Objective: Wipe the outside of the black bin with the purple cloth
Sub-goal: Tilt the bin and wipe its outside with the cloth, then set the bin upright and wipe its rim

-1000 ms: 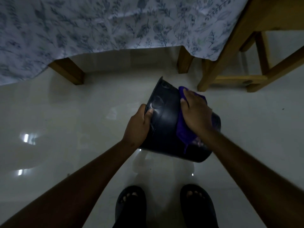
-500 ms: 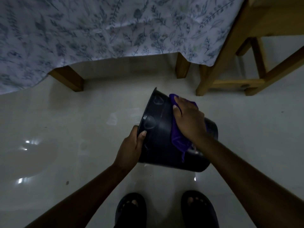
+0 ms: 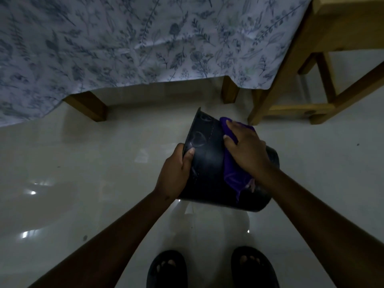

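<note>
The left hand [image 3: 176,173] gripped the tilted bin [image 3: 209,163] by its rim; the right hand [image 3: 247,150] pressed the cloth [image 3: 232,173] on its wall. Wiping looked midway, the far side likely left.

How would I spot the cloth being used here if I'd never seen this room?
Start at the floral bedsheet hanging over the pale floor, then drop to the black bin held tilted above the person's sandals. The purple cloth lies pressed on its side under the right hand, the only bright purple thing in view.
</note>
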Available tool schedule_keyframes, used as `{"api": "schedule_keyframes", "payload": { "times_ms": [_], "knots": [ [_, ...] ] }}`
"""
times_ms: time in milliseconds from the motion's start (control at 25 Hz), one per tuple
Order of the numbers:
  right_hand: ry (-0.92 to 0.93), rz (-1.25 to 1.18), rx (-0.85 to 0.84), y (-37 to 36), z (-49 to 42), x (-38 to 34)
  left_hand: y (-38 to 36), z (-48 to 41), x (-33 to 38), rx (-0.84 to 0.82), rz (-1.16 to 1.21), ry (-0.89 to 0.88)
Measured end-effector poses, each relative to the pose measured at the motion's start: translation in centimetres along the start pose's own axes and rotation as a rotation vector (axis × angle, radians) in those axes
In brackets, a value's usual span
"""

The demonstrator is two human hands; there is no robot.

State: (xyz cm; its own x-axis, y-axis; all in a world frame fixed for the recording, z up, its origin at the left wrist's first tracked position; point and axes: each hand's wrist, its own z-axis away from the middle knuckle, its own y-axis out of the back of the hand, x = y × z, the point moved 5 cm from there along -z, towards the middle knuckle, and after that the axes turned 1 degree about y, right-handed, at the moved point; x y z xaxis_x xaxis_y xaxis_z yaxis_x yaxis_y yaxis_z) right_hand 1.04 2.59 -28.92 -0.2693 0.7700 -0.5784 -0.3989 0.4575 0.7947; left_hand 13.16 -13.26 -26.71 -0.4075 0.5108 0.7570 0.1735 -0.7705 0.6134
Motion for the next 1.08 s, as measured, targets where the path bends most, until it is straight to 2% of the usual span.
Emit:
{"api": "schedule_keyframes", "payload": {
  "times_ms": [80, 160, 240, 360, 520, 600, 800, 920, 1080],
  "knots": [
    [-0.006, -0.012, 0.047, 0.5, 1.9, 0.5, 0.4, 0.4, -0.5, 0.017, -0.036, -0.019],
    [0.069, 0.053, 0.153, 1.3, 4.7, 0.5, 1.6, 1.4, -0.9, 0.099, -0.102, -0.069],
    [0.113, -0.026, 0.212, 2.2, 5.6, 0.8, 2.8, 2.2, -0.3, 0.163, -0.178, -0.153],
    [0.017, -0.325, 0.265, 3.6, 6.6, 1.5, 4.2, 3.2, 2.2, 0.158, -0.261, -0.312],
    [0.046, -0.442, 0.432, 5.4, 8.3, 0.1, 3.4, 4.0, 5.2, 0.071, -0.467, -0.596],
    [0.061, -0.485, 0.49, 5.9, 8.4, -0.7, 2.2, 4.2, 4.9, 0.025, -0.599, -0.684],
    [0.11, -0.493, 0.476, 5.1, 8.2, -1.3, -0.4, 5.0, 3.2, -0.021, -0.658, -0.741],
    [0.099, -0.433, 0.44, 3.8, 8.8, -0.5, -2.4, 6.1, 2.4, -0.034, -0.641, -0.707],
    [0.11, -0.403, 0.369, 2.8, 9.9, -0.2, -3.6, 6.7, 1.1, -0.137, -0.631, -0.617]
  ]
}}
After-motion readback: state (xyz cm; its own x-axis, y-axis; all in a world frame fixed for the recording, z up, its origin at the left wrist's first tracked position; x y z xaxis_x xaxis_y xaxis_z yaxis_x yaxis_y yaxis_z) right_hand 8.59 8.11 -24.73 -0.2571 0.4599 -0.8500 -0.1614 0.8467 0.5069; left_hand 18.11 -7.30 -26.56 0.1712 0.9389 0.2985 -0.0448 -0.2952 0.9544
